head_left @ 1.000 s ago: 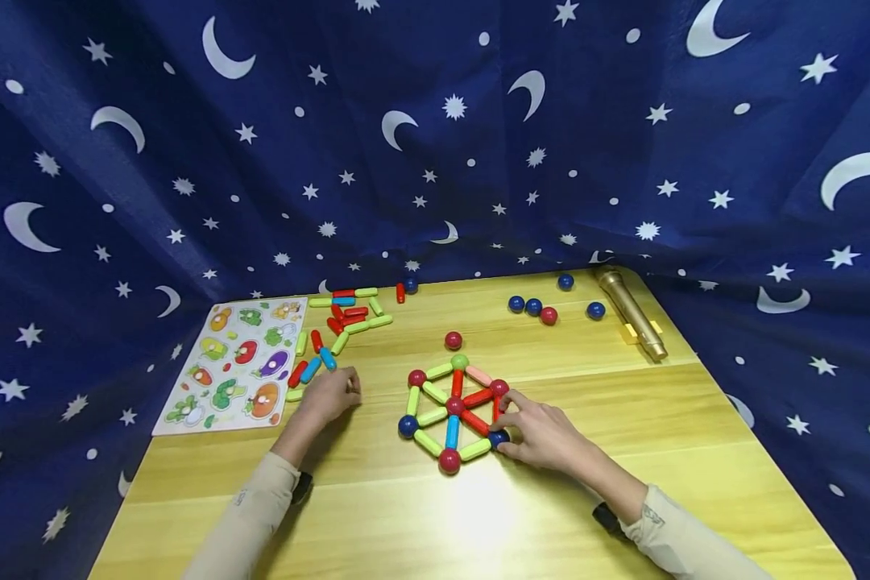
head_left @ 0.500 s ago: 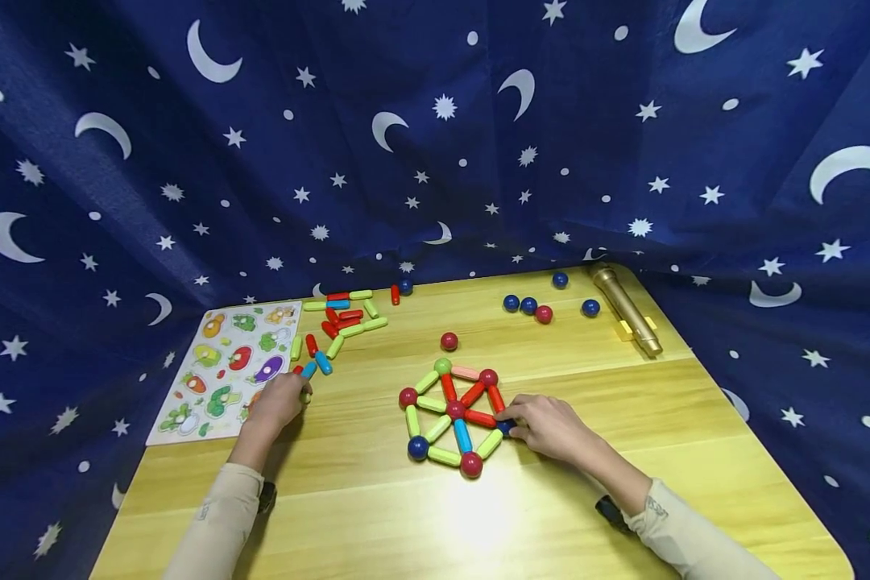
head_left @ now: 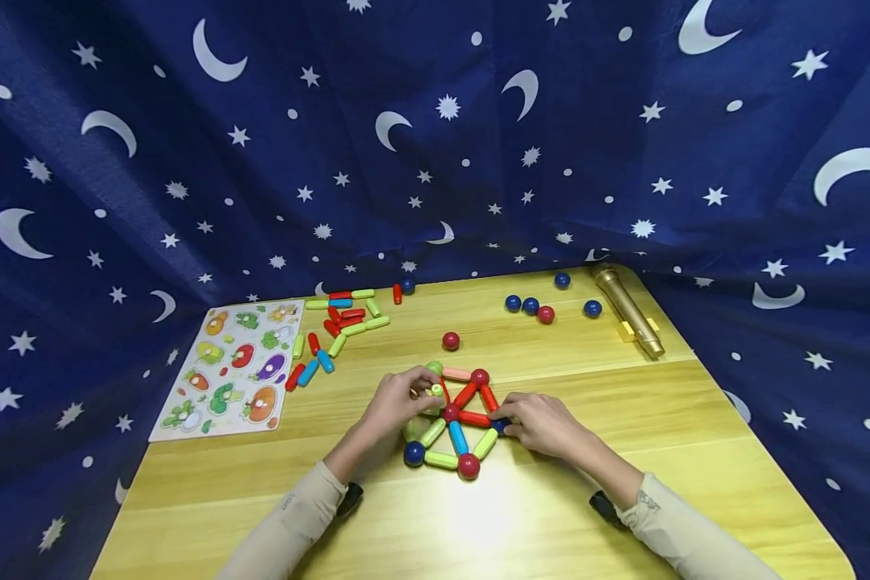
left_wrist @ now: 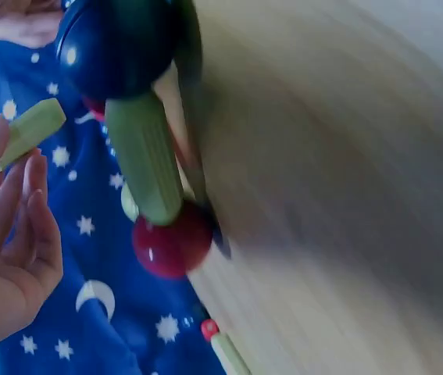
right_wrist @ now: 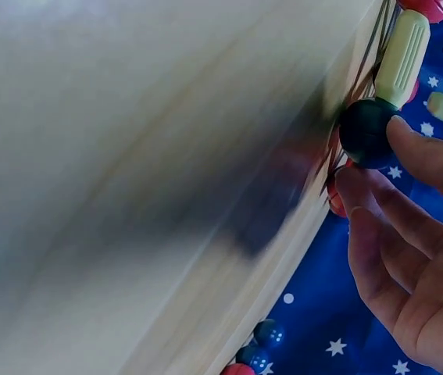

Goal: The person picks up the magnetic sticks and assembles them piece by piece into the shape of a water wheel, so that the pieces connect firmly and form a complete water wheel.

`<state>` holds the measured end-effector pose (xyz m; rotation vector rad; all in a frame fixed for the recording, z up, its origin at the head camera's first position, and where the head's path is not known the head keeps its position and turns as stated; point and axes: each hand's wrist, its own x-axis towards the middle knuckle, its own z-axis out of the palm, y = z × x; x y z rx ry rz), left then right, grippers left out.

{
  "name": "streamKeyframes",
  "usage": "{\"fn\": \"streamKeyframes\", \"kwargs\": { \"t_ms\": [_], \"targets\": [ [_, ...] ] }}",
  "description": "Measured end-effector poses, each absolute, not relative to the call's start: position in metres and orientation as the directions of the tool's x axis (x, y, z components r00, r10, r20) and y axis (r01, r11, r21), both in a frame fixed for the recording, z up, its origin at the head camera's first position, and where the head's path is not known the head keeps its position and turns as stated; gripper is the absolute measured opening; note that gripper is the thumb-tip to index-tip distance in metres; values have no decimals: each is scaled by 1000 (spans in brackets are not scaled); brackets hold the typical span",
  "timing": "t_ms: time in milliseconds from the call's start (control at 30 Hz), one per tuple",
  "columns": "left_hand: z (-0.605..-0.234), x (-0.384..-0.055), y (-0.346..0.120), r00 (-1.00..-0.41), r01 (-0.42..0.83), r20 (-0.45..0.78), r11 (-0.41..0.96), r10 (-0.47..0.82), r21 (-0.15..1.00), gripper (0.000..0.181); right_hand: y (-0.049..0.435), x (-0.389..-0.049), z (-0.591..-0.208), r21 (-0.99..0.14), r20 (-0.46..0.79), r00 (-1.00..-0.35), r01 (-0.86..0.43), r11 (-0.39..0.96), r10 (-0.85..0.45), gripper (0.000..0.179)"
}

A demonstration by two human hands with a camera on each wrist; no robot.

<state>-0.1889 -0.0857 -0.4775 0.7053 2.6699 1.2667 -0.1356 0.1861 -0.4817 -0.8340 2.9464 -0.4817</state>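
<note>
On the table lies a wheel-like frame of magnetic rods and balls around a red centre ball (head_left: 450, 412), with a blue rod (head_left: 458, 438) as one spoke. My left hand (head_left: 395, 399) hovers over the frame's left side, hiding part of it. Between thumb and fingers it pinches a yellow-green magnetic rod (left_wrist: 35, 129), raised above the frame. At the frame's right corner, my right hand (head_left: 547, 424) holds a dark blue ball (right_wrist: 368, 133) with thumb and fingertips. A yellow-green rod (right_wrist: 403, 58) joins that ball.
Loose rods (head_left: 353, 314) in red, blue and yellow-green lie back left, beside a vegetable puzzle board (head_left: 181, 379). A single red ball (head_left: 451, 341) sits behind the frame. Several balls (head_left: 530, 306) and a gold tube (head_left: 631, 312) are back right. A starry curtain (head_left: 435, 161) hangs behind.
My left hand reached to the loose rods at left, picked up a yellow-green rod and brought it right, over the frame. The frame turned slightly while my right hand stayed at its blue ball.
</note>
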Motion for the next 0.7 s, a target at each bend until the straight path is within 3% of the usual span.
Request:
{"fn": "streamKeyframes", "kwargs": {
  "t_ms": [267,700],
  "targets": [
    [-485,-189,-63,-867,372,24,614,498,696,24,186,-135,-484,-312,42,-855,-503,806,-517,25],
    [-499,-192,-67,-848,330,7,517,530,790,28,184,-135,-487,-377,4,-889,-425,823,-457,25]
  ]
}}
